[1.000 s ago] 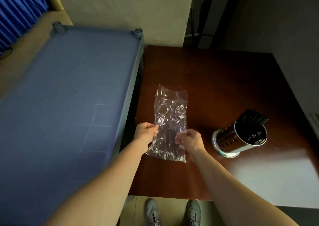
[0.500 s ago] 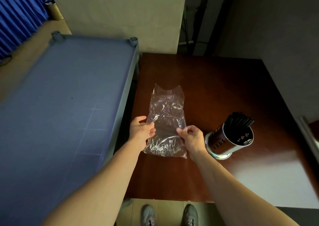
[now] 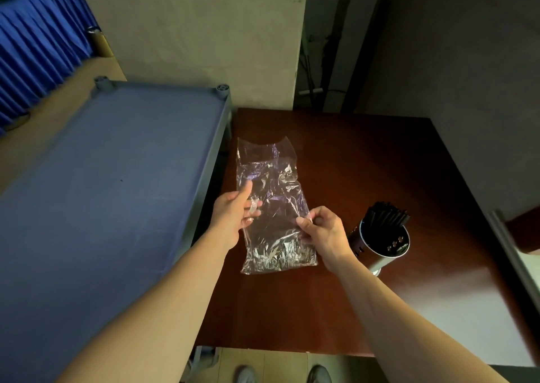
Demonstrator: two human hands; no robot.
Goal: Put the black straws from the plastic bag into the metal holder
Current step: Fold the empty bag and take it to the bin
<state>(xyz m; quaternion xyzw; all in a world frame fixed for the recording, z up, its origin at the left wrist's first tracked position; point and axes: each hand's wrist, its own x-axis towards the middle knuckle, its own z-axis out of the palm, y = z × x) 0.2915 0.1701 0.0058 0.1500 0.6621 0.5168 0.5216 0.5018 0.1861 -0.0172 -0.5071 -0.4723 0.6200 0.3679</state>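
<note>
Dark red-brown wooden counter (image 3: 380, 163), right; grey-blue shelf unit (image 3: 102, 178), left; blue pleated curtain (image 3: 38, 46), far left; beige wall (image 3: 190, 32), far; dim light.

Dim indoor view, wide-angle and soft at the edges

Light is low and uneven — a pale glare spreads over the near right corner of the dark wooden surface (image 3: 455, 309), and wrinkles of the plastic bag (image 3: 274, 207) catch bright glints. The far right wall lies in deep shadow. Straight lines bow toward the frame edges — the bottom corners and forearms look smeared.
</note>
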